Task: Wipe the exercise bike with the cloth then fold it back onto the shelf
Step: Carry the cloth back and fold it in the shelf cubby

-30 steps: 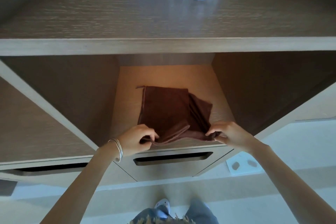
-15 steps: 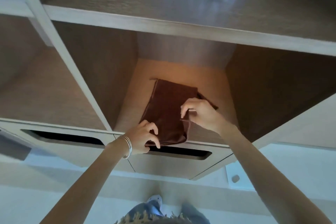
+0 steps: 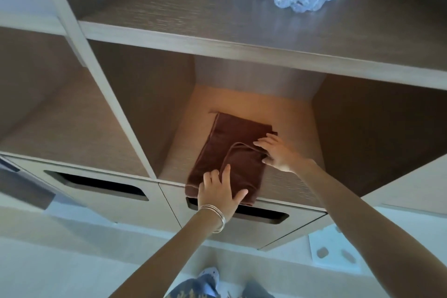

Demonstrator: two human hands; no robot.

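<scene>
Left hand (image 3: 219,191) lying flat, open, pinning cloth (image 3: 232,152) at 6 o'clock; right hand (image 3: 275,152), open, smoothing the 3 o'clock edge. Best pressing folds square on shelf (image 3: 290,176).

- The brown cloth (image 3: 227,152) now lies folded narrower, its right flap laid over.
- The left hand (image 3: 219,192) has let go of the front edge and rests flat.
- The right hand (image 3: 275,153) presses the right side, fingers spread.
</scene>
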